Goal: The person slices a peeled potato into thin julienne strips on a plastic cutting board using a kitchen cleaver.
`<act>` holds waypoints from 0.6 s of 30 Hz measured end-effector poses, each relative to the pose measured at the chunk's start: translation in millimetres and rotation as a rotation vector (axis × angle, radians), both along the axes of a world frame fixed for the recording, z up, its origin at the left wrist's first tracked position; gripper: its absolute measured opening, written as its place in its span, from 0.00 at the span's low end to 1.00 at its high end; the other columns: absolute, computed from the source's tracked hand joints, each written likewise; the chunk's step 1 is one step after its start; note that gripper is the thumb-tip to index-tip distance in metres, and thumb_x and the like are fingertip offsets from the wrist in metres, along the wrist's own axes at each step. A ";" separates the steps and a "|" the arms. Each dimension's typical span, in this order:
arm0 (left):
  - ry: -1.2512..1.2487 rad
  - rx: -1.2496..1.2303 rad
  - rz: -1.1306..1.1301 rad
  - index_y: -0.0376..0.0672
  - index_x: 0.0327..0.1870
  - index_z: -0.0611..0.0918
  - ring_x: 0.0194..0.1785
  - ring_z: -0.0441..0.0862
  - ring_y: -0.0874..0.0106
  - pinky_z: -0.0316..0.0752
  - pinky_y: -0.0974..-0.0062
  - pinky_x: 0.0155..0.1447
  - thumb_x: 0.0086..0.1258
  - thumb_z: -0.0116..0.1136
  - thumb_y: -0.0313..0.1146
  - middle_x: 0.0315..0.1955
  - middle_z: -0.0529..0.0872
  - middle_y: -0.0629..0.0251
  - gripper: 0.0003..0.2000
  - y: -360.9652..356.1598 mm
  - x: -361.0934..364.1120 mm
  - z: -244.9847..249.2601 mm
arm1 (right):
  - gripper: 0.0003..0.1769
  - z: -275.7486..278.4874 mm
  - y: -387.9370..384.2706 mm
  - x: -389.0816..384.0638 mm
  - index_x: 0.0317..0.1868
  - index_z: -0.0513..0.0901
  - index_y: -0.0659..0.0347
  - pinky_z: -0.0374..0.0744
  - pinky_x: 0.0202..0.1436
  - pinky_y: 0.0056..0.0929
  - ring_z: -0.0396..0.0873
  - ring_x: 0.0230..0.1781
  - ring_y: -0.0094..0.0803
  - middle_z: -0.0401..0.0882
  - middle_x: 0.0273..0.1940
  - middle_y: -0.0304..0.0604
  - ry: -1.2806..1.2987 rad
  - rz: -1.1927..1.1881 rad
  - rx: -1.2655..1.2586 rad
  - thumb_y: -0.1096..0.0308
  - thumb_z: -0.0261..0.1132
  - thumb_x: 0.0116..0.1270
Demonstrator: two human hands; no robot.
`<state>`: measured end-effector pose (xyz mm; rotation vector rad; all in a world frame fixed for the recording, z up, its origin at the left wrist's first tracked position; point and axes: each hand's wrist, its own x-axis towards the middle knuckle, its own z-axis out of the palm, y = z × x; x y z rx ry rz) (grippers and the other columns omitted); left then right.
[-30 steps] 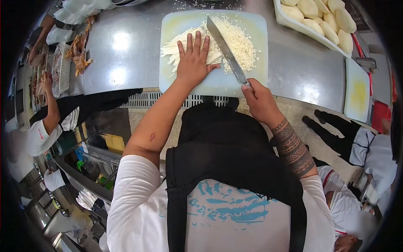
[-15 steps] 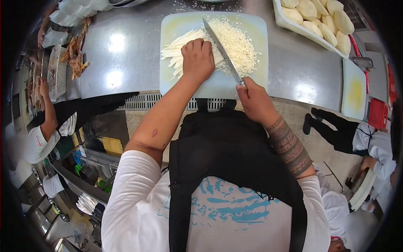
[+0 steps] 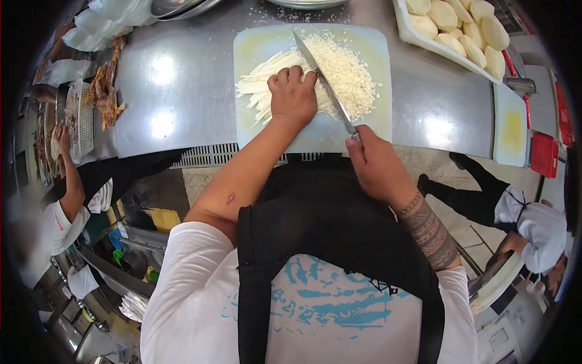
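Observation:
A long knife (image 3: pixel 330 91) is gripped by its handle in my right hand (image 3: pixel 380 162). Its blade points up and left across the white cutting board (image 3: pixel 377 130). My left hand (image 3: pixel 293 97) presses down with curled fingers on a bundle of thin, pale vegetable strips (image 3: pixel 256 86), close to the left side of the blade. Right of the blade lies a heap of finely chopped pale bits (image 3: pixel 353 70). The strips under my left palm are hidden.
A white basket of peeled potatoes (image 3: pixel 445 42) stands at the upper right, metal bowls (image 3: pixel 188 7) at the back. Roasted meat (image 3: pixel 106 91) lies on the left of the steel table (image 3: pixel 160 67). Co-workers stand on the left (image 3: pixel 70 209) and right (image 3: pixel 527 224). Another board (image 3: pixel 510 127) is at right.
The view has shifted slightly. My left hand stays on the strips with its fingers a little more curled, and my right hand keeps the knife beside it. The co-worker on the right has moved.

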<state>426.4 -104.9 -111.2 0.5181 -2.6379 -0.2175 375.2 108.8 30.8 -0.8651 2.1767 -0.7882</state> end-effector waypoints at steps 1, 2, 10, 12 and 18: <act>-0.004 0.019 0.003 0.50 0.47 0.88 0.61 0.77 0.56 0.65 0.48 0.65 0.68 0.62 0.32 0.53 0.83 0.62 0.09 -0.5 -0.7 1.2 | 0.17 -22.8 -6.7 -1.3 0.49 0.77 0.69 0.80 0.47 0.63 0.85 0.43 0.71 0.86 0.37 0.70 0.026 0.002 0.020 0.59 0.57 0.85; -0.012 0.040 0.003 0.50 0.48 0.87 0.61 0.77 0.56 0.65 0.48 0.65 0.68 0.62 0.32 0.53 0.83 0.61 0.10 2.3 1.6 1.2 | 0.17 -36.1 -9.6 -0.8 0.50 0.77 0.69 0.80 0.47 0.63 0.85 0.43 0.71 0.86 0.37 0.70 0.047 0.000 0.043 0.59 0.57 0.85; -0.015 0.019 -0.018 0.50 0.48 0.87 0.61 0.75 0.57 0.63 0.48 0.66 0.68 0.61 0.33 0.53 0.81 0.61 0.10 -1.4 0.2 -1.7 | 0.18 -30.5 -9.0 2.3 0.49 0.76 0.69 0.79 0.48 0.63 0.84 0.43 0.71 0.86 0.38 0.69 -0.002 -0.019 0.008 0.58 0.57 0.86; -0.029 0.031 -0.019 0.50 0.48 0.86 0.61 0.75 0.57 0.63 0.48 0.66 0.68 0.61 0.32 0.53 0.81 0.61 0.10 2.3 4.7 -1.8 | 0.18 -40.0 -10.3 3.4 0.49 0.76 0.69 0.79 0.48 0.64 0.84 0.43 0.71 0.85 0.38 0.69 0.031 -0.014 0.033 0.58 0.57 0.86; 0.004 0.048 -0.011 0.48 0.50 0.86 0.62 0.76 0.54 0.63 0.49 0.66 0.67 0.63 0.32 0.53 0.82 0.59 0.11 -1.4 -1.1 -3.7 | 0.18 -12.2 -1.3 11.0 0.47 0.75 0.68 0.79 0.47 0.63 0.84 0.43 0.70 0.85 0.38 0.69 -0.035 -0.031 -0.067 0.58 0.57 0.86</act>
